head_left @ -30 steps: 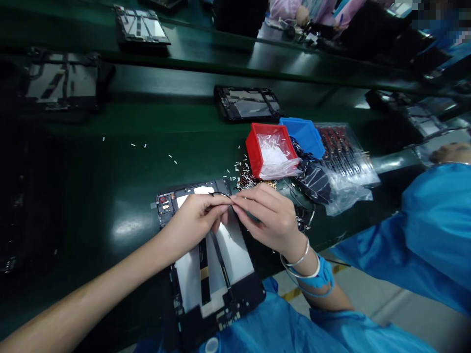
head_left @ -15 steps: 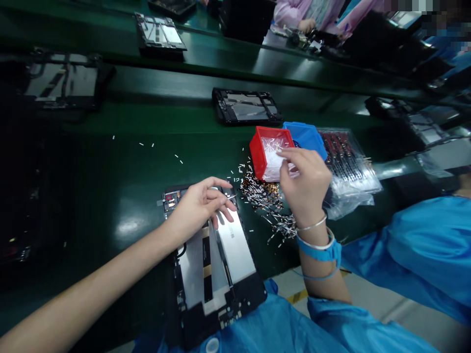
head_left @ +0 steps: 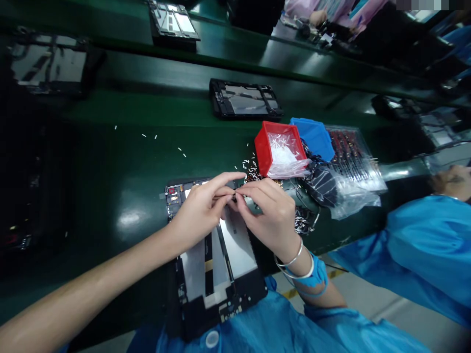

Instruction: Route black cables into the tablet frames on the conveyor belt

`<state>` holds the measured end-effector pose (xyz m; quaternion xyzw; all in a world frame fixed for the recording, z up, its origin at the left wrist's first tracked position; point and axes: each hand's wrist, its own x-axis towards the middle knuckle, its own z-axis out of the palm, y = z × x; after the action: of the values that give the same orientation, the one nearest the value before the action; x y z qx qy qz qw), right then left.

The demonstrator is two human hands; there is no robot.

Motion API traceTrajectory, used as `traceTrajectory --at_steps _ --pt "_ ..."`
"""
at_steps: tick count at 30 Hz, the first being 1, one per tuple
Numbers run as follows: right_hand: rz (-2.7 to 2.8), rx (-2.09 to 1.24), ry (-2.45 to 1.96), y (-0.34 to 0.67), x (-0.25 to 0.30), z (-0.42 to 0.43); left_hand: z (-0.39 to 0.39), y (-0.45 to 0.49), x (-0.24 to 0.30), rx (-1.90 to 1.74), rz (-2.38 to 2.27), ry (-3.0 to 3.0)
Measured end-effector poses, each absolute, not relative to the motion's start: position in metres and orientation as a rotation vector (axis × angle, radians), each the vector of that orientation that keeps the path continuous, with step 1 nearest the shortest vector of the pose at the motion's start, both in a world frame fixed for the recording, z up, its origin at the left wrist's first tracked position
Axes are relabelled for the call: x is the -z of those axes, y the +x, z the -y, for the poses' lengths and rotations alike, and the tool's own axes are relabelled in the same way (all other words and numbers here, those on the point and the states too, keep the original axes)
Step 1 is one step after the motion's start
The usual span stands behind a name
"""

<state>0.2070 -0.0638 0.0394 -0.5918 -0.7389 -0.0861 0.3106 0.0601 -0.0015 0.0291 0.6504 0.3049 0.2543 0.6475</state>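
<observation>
An opened tablet (head_left: 235, 245) lies in front of me at the bench edge, its silver battery cells and dark ribbon cables showing. Over its upper right corner, my left hand (head_left: 204, 206) pinches something tiny between thumb and fingers. My right hand (head_left: 267, 208) meets it there, thumb and forefinger closed at the same spot. A small dark bit shows between the fingertips, too small to name. Just behind the hands stands a red bin (head_left: 262, 149) with small white strips (head_left: 282, 149) in a plastic bag. Loose small parts (head_left: 253, 171) are heaped beside it, partly hidden by my right hand.
A blue bin (head_left: 312, 137) adjoins the red one, with a clear tray of parts (head_left: 355, 157) to its right. Another opened tablet (head_left: 246, 100) lies behind. More devices (head_left: 51, 63) sit at left. A neighbour's blue sleeve (head_left: 423, 250) reaches in at right.
My right hand has come from the red bin down and left to my left hand. Fingertips of both hands now meet over the tablet's corner. The view has shifted slightly.
</observation>
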Motion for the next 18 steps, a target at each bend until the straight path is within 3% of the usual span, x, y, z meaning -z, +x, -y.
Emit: traceTrajectory --at_steps 6,12,18 --pt "1.727 0.659 -1.781 0.248 -0.044 0.052 -0.004 0.061 -0.029 -0.543 -0.673 1.172" --pt "2.088 0.459 -1.404 0.235 -0.036 0.059 -0.004 0.063 -0.031 -0.521 -0.607 1.05" --pt "2.017 0.35 -1.3 0.218 -0.04 0.067 0.009 0.05 -0.044 -0.515 -0.578 1.121"
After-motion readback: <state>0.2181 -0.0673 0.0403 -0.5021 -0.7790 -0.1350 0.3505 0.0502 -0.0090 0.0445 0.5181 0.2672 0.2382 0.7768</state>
